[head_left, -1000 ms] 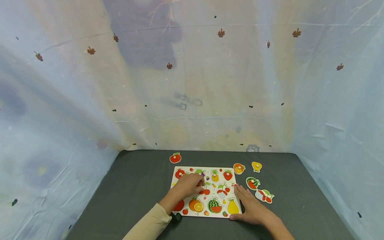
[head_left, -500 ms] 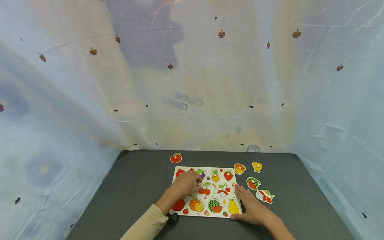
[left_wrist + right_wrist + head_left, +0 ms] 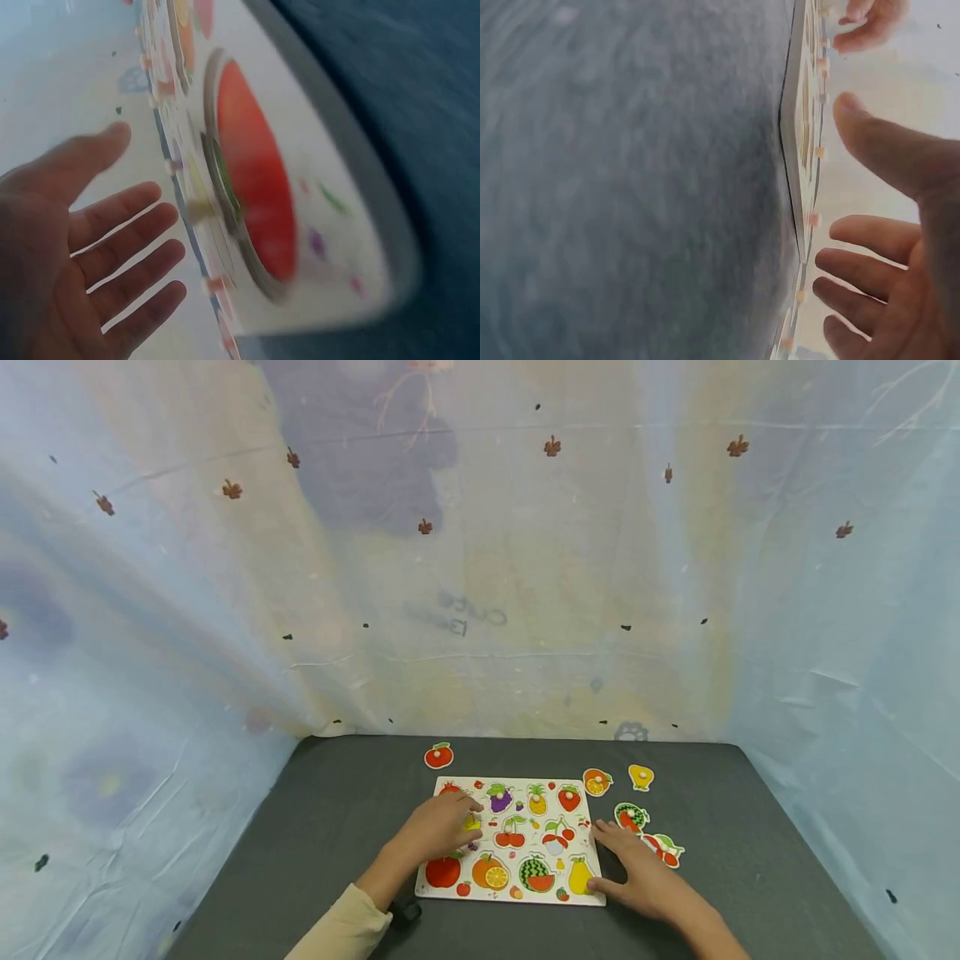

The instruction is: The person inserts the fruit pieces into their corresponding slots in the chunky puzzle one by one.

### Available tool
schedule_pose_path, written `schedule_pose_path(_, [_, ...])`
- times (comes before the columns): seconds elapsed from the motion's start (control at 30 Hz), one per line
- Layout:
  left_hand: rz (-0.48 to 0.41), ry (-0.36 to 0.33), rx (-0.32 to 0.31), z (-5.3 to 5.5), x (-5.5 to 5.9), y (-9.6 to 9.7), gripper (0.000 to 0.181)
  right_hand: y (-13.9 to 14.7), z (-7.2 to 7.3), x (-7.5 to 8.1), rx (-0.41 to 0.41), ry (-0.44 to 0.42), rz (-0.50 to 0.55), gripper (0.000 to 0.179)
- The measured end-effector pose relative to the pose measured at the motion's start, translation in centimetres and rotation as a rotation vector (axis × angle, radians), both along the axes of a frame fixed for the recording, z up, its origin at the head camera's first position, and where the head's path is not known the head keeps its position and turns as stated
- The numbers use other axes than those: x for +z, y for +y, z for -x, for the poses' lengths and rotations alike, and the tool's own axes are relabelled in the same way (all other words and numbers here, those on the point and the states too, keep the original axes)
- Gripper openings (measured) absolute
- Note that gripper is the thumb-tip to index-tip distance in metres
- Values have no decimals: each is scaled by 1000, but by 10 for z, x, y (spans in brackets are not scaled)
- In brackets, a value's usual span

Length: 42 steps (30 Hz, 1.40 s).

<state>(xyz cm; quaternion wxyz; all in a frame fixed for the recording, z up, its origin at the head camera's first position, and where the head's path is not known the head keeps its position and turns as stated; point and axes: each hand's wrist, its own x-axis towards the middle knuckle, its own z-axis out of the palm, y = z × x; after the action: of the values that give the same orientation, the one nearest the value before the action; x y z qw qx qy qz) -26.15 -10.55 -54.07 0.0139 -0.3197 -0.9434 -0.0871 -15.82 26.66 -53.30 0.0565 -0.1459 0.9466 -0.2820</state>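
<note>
A white wooden peg puzzle board (image 3: 517, 852) printed with fruit lies on the dark table. Over its left side hovers my left hand (image 3: 438, 828), fingers extended and nothing between them; in the left wrist view that palm (image 3: 45, 277) and its spread fingers show beside the large red fruit recess (image 3: 259, 180). My right hand (image 3: 641, 872) is at the board's right edge, thumb by the yellow pear recess (image 3: 581, 877), fingers spread and holding nothing. Pineapple (image 3: 537, 800), strawberry (image 3: 569, 798) and grape (image 3: 499, 798) pieces sit in the board's back row.
Beyond the board lies a loose red fruit piece (image 3: 438, 755). To the right are loose orange (image 3: 597, 782), yellow pear (image 3: 641, 777) and watermelon (image 3: 632, 817) pieces, plus a red-and-white fruit piece (image 3: 666, 850) partly behind my right hand. A patterned curtain (image 3: 480, 568) hangs behind the table.
My left hand has drawn left across the board, uncovering the grapes and cherries. My right hand has shifted slightly right, its fingers now overlapping the red-and-white piece.
</note>
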Motion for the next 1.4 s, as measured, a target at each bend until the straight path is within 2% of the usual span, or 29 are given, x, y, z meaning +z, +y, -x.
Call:
schedule_pose_path(0.27, [-8, -99, -9, -5, -4, -27, 67, 14, 0, 0, -86, 125, -64, 68])
schedule_pose_path(0.43, [-13, -124, -5, -8, -7, -38, 76, 23, -1, 2, -127, 180, -76, 55])
schedule_pose_path(0.8, [-96, -219, 16, -23, -2, -62, 103, 41, 0, 6, -207, 260, -141, 46])
schedule_pose_path(1.0, [-93, -278, 60, -27, -6, -70, 113, 50, 2, 6, -251, 251, -160, 36])
schedule_pose_path(1.2, [-70, -299, 54, -28, -10, -76, 120, 58, 4, 3, -287, 256, -159, 29])
schedule_pose_path(1.4, [-74, -348, 68, -32, -8, -78, 124, 64, 9, 1, -325, 192, -194, 31])
